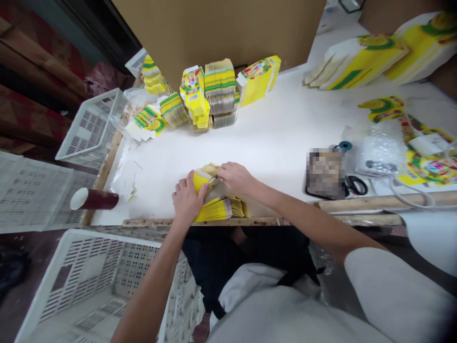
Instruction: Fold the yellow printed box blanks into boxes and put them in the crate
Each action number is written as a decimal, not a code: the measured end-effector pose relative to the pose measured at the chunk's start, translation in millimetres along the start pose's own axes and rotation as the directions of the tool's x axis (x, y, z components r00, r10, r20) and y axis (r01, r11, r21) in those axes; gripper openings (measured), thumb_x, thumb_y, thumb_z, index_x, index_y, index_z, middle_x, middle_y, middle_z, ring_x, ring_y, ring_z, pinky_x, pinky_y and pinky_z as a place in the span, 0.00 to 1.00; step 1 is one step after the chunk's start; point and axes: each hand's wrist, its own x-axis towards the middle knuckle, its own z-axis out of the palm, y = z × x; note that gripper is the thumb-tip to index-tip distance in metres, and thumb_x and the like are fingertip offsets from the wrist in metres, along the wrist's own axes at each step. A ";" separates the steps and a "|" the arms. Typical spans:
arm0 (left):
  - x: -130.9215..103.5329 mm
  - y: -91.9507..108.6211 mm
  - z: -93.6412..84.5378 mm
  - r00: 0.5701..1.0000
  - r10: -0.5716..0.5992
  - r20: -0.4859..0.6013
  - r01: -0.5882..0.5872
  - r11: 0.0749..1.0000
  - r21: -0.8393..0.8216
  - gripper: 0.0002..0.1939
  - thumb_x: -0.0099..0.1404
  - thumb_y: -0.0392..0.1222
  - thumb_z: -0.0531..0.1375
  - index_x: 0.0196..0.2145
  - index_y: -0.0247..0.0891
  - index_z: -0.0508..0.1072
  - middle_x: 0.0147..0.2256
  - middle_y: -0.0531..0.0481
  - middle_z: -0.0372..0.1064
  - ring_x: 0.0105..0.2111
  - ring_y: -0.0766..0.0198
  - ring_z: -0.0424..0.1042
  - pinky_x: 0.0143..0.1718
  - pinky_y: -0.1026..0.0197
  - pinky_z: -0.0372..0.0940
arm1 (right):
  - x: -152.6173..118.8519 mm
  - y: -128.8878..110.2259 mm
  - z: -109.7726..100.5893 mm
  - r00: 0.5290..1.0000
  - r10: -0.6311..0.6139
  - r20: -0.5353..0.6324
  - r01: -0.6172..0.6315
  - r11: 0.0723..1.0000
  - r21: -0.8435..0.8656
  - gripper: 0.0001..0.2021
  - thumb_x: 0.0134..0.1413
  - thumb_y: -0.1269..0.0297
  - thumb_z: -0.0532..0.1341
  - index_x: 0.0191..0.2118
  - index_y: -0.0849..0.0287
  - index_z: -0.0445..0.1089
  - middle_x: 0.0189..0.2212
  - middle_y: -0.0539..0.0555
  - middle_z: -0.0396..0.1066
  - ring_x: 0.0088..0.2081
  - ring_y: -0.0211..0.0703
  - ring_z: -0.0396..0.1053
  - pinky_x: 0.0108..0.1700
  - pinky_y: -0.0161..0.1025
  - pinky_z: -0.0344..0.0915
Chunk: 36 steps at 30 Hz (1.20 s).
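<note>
Between my hands is a yellow cardboard box [201,183] with pale flaps, tilted on the white table. My left hand [188,199] wraps around its left side, thumb toward me. The fingers of my right hand [235,178] are pinched on the flaps at its upper right end. Right below the box, along the table's front edge, lies a fanned stack of flat yellow cartons [221,208]. Part of the held box is hidden behind my fingers.
Bundled yellow-green cartons [219,88] stand at the back against a large brown board [228,33]. A dark red cup [94,198] lies at the left edge. White plastic crates [94,126] flank the table. Black scissors [357,186] and a bubble-wrap bag [380,150] lie right.
</note>
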 end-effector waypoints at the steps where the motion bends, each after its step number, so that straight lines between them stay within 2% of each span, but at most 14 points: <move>1: -0.1 -0.1 0.1 1.000 0.003 -0.001 -0.003 1.000 0.000 0.33 0.65 0.58 0.44 0.61 0.36 0.52 0.49 0.35 0.63 0.48 0.45 0.64 0.44 0.46 0.62 | 3.0 -1.8 0.3 1.000 0.016 -0.002 -0.016 1.000 -0.003 0.12 0.57 0.71 0.51 0.43 0.62 0.68 0.38 0.58 0.71 0.39 0.46 0.64 0.41 0.40 0.55; 6: 0.6 -1.2 0.6 1.000 0.018 0.001 -0.018 1.000 0.020 0.34 0.65 0.58 0.44 0.62 0.34 0.50 0.49 0.34 0.63 0.48 0.44 0.64 0.44 0.46 0.62 | 13.1 -15.3 -1.6 0.987 0.162 -0.021 -0.162 0.987 -0.020 0.14 0.55 0.68 0.53 0.46 0.67 0.65 0.39 0.63 0.72 0.40 0.51 0.66 0.44 0.44 0.54; 10: 2.7 -3.0 0.5 0.999 0.035 -0.003 -0.035 0.999 0.024 0.35 0.65 0.59 0.45 0.61 0.32 0.50 0.48 0.33 0.64 0.48 0.43 0.64 0.44 0.46 0.62 | 20.7 -23.8 -1.2 0.963 0.268 0.009 -0.268 0.963 -0.003 0.12 0.56 0.69 0.52 0.42 0.66 0.68 0.39 0.66 0.72 0.41 0.52 0.68 0.44 0.45 0.57; 15: 4.8 -4.2 -0.4 1.000 0.025 -0.008 -0.025 1.000 -0.004 0.34 0.65 0.58 0.45 0.60 0.32 0.53 0.47 0.33 0.65 0.48 0.43 0.64 0.44 0.45 0.62 | 26.4 -27.9 2.8 0.922 0.370 0.119 -0.379 0.923 0.067 0.13 0.58 0.68 0.50 0.39 0.66 0.71 0.39 0.65 0.74 0.40 0.50 0.71 0.41 0.41 0.62; 19: 4.8 -4.1 -0.6 0.999 0.033 -0.012 -0.034 0.999 -0.020 0.33 0.65 0.57 0.46 0.60 0.32 0.54 0.47 0.34 0.65 0.48 0.43 0.65 0.44 0.45 0.62 | 25.3 -33.1 5.8 0.879 0.410 0.244 -0.451 0.881 0.144 0.17 0.61 0.64 0.48 0.40 0.65 0.73 0.39 0.63 0.76 0.40 0.47 0.73 0.36 0.36 0.64; 22: 4.8 -4.1 -0.3 0.999 0.039 -0.015 -0.039 0.999 -0.022 0.32 0.65 0.56 0.47 0.60 0.32 0.54 0.47 0.34 0.65 0.48 0.44 0.65 0.44 0.46 0.63 | 24.9 -41.4 7.6 0.872 0.368 0.323 -0.446 0.870 0.213 0.16 0.60 0.63 0.50 0.40 0.62 0.74 0.38 0.59 0.77 0.38 0.43 0.73 0.33 0.32 0.63; 25: 4.6 -4.4 0.2 0.999 0.036 -0.015 -0.036 0.999 -0.022 0.32 0.65 0.56 0.48 0.60 0.32 0.53 0.47 0.34 0.65 0.48 0.44 0.65 0.44 0.47 0.63 | 24.7 -43.1 6.8 0.872 0.340 0.352 -0.436 0.866 0.244 0.14 0.59 0.63 0.52 0.39 0.62 0.74 0.38 0.59 0.77 0.37 0.44 0.73 0.33 0.32 0.63; 30: 3.5 -4.4 1.0 0.999 0.014 -0.031 -0.016 0.999 -0.052 0.32 0.65 0.58 0.46 0.59 0.35 0.54 0.47 0.36 0.65 0.48 0.45 0.64 0.44 0.46 0.63 | 18.7 -20.3 -2.2 0.888 0.348 0.300 -0.423 0.873 0.242 0.14 0.53 0.59 0.57 0.40 0.60 0.74 0.39 0.59 0.76 0.40 0.49 0.72 0.37 0.36 0.63; 34: 6.3 -4.5 -0.3 0.999 -0.039 -0.002 0.039 0.997 -0.071 0.29 0.66 0.56 0.44 0.59 0.37 0.54 0.49 0.36 0.64 0.50 0.45 0.63 0.45 0.46 0.62 | 12.1 -8.4 -8.1 0.925 0.315 0.211 -0.364 0.893 0.265 0.16 0.55 0.69 0.53 0.47 0.58 0.70 0.44 0.57 0.74 0.43 0.46 0.70 0.42 0.38 0.61; 36: 8.9 -4.9 -1.9 0.998 -0.060 0.026 0.062 0.995 -0.077 0.29 0.65 0.56 0.45 0.59 0.37 0.54 0.50 0.36 0.64 0.50 0.45 0.63 0.45 0.46 0.63 | 9.3 -5.4 -11.7 0.942 0.270 0.201 -0.320 0.903 0.286 0.18 0.54 0.73 0.50 0.47 0.59 0.70 0.44 0.57 0.74 0.43 0.45 0.70 0.43 0.38 0.60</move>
